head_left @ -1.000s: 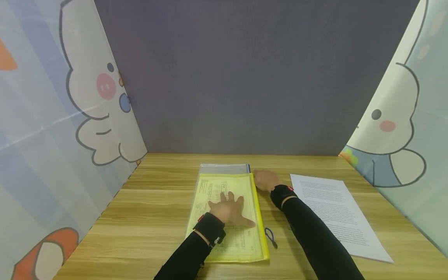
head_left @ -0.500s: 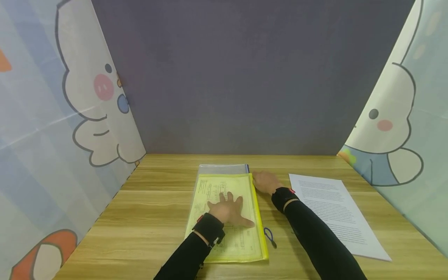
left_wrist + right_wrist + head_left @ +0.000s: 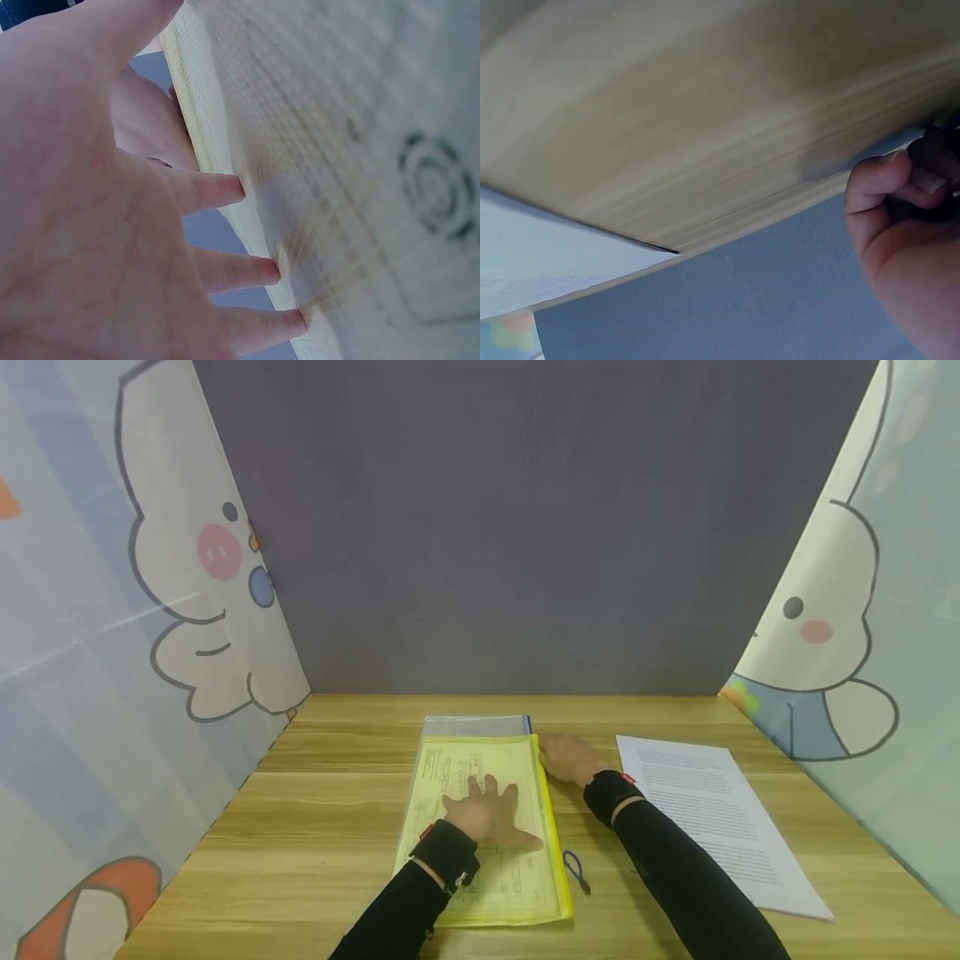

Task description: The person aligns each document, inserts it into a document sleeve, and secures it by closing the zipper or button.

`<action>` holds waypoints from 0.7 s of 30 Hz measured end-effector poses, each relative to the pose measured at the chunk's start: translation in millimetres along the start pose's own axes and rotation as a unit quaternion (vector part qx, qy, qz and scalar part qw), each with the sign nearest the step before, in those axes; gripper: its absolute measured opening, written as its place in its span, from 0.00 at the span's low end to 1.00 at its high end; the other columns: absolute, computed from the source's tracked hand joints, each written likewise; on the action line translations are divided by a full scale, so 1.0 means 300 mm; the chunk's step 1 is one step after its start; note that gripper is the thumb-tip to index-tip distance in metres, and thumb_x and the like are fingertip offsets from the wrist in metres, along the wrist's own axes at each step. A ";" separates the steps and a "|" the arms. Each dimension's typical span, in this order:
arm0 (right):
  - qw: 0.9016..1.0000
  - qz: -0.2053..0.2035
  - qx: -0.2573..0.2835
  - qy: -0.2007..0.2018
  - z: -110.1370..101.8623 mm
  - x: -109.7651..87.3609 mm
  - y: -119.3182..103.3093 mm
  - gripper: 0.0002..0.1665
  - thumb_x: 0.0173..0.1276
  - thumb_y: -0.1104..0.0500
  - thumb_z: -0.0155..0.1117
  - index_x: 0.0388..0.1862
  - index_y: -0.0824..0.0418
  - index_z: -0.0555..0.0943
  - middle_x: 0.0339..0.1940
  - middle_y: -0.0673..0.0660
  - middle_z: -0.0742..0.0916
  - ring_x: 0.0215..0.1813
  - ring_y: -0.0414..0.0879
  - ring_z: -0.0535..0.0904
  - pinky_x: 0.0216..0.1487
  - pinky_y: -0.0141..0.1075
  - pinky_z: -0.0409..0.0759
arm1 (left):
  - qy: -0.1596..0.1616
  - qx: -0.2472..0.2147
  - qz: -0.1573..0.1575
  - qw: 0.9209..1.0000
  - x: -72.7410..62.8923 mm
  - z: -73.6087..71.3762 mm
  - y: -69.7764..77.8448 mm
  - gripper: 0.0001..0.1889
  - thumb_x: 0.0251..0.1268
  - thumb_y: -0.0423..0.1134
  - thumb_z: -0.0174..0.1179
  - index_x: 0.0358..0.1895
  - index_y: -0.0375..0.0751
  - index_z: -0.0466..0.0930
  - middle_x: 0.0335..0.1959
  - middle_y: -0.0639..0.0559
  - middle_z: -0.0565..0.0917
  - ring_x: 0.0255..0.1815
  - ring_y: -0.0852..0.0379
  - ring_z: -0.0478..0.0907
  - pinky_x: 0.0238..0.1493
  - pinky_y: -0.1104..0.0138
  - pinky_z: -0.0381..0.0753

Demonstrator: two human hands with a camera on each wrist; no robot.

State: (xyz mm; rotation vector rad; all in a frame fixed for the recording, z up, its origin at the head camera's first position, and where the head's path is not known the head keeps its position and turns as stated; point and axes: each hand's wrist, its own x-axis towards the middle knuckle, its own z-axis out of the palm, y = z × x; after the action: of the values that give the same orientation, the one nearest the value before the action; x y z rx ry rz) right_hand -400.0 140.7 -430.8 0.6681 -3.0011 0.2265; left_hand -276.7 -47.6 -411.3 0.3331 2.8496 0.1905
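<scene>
A yellow see-through zip pouch (image 3: 510, 881) with printed sheets inside lies on the wooden table. My left hand (image 3: 483, 817) rests palm down on its middle, fingers spread; in the left wrist view the fingertips (image 3: 289, 324) press on its mesh face. Curled fingers of my right hand (image 3: 572, 760) pinch at the pouch's far right corner, on the bright yellow zip edge. The right wrist view has thumb and finger (image 3: 877, 180) bent together, and what lies between them is mostly hidden. Beneath the yellow pouch a clear pouch (image 3: 474, 725) with a blue edge sticks out at the back.
A stack of white printed paper (image 3: 712, 818) lies to the right, beside my right forearm. Near the yellow pouch's right edge is a blue cord loop (image 3: 573, 866) with a dark end. A grey panel (image 3: 480, 527) stands behind the table (image 3: 300, 860), with cartoon-printed sheets at both sides.
My right hand has moved a little toward me along the pouch's right edge. The left hand stays pressed on the same spot. The whole head view has shifted slightly.
</scene>
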 end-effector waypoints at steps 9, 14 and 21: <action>1.000 -0.012 0.012 0.007 -0.005 -0.021 -0.010 0.13 0.81 0.57 0.47 0.49 0.60 0.79 0.51 0.62 0.87 0.58 0.62 0.82 0.59 0.55 0.79 | 0.003 -0.001 0.001 1.000 0.000 0.000 -0.001 0.55 0.51 0.80 0.60 0.80 0.55 0.60 0.81 0.40 0.56 0.80 0.33 0.49 0.64 0.24 0.54; 1.000 -0.021 0.011 0.014 0.002 -0.029 -0.010 0.15 0.81 0.58 0.47 0.54 0.61 0.80 0.55 0.63 0.86 0.60 0.62 0.81 0.62 0.55 0.77 | 0.002 -0.001 -0.001 1.000 0.001 0.002 -0.001 0.55 0.51 0.80 0.60 0.80 0.55 0.60 0.81 0.40 0.55 0.80 0.32 0.48 0.64 0.23 0.54; 1.000 -0.011 0.002 0.017 0.009 -0.037 -0.013 0.17 0.81 0.58 0.46 0.55 0.63 0.80 0.54 0.63 0.87 0.58 0.61 0.82 0.60 0.54 0.79 | 0.003 0.005 -0.001 1.000 0.003 0.003 0.001 0.55 0.51 0.81 0.59 0.80 0.55 0.60 0.81 0.40 0.56 0.80 0.32 0.49 0.64 0.24 0.54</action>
State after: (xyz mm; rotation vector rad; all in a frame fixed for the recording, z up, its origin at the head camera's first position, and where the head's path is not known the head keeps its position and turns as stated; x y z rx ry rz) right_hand -388.2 141.3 -434.0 0.6888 -2.9601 0.2407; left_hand -277.1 -47.1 -412.4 0.3333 2.8576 0.1777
